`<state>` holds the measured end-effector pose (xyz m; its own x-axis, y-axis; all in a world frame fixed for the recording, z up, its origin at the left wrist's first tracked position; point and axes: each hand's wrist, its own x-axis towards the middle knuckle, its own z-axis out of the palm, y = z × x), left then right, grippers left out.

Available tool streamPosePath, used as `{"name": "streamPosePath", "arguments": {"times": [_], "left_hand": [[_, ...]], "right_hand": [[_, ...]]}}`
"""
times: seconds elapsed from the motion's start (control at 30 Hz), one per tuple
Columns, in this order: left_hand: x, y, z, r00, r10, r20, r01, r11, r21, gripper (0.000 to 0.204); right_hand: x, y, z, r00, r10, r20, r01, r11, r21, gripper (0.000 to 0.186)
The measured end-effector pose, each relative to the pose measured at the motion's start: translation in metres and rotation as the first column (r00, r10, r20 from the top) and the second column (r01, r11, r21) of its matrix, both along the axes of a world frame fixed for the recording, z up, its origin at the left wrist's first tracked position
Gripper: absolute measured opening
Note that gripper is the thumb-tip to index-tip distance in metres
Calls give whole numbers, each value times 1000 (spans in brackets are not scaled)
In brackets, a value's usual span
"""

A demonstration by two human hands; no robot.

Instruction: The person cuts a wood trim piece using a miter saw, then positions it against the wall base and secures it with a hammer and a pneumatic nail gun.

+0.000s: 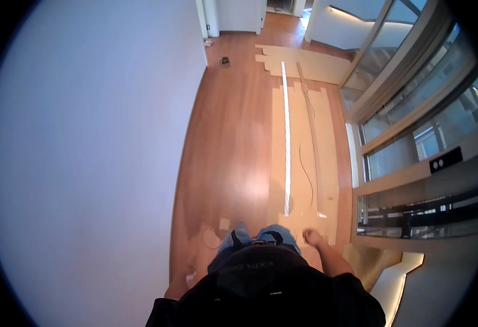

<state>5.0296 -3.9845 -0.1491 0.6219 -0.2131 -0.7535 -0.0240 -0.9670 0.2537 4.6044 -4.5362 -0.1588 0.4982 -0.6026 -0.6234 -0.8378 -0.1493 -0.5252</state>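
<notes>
a plain white wall [86,152] fills the left side. a glossy reddish wooden floor [228,141] runs down the corridor, partly covered by flat cardboard sheets [304,163]. glass panels in pale metal frames [413,125] line the right. a bright doorway [282,8] lies at the far end.

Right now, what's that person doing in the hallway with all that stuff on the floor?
A person is standing in a hallway, looking down along a wooden floor. Flat cardboard sheets cover part of it, beside glass panels on the right. On the cardboard lie a long white strip and a long thin wooden strip. The right hand hangs loosely closed above the near end of the cardboard, holding nothing visible. The left hand is low by the person's side, barely in view.
</notes>
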Motion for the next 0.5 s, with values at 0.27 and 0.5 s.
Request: {"name": "streamPosePath", "arguments": {"times": [0.27, 0.5], "left_hand": [[404, -490, 83, 900, 316, 299, -72, 786, -614, 18], [406, -764, -32, 937, -172, -304, 77, 951, -300, 31]], "right_hand": [[78, -199, -83, 944, -7, -329, 125, 933, 338, 25], [236, -690, -106, 659, 679, -324, -648, 294, -703, 29]]}}
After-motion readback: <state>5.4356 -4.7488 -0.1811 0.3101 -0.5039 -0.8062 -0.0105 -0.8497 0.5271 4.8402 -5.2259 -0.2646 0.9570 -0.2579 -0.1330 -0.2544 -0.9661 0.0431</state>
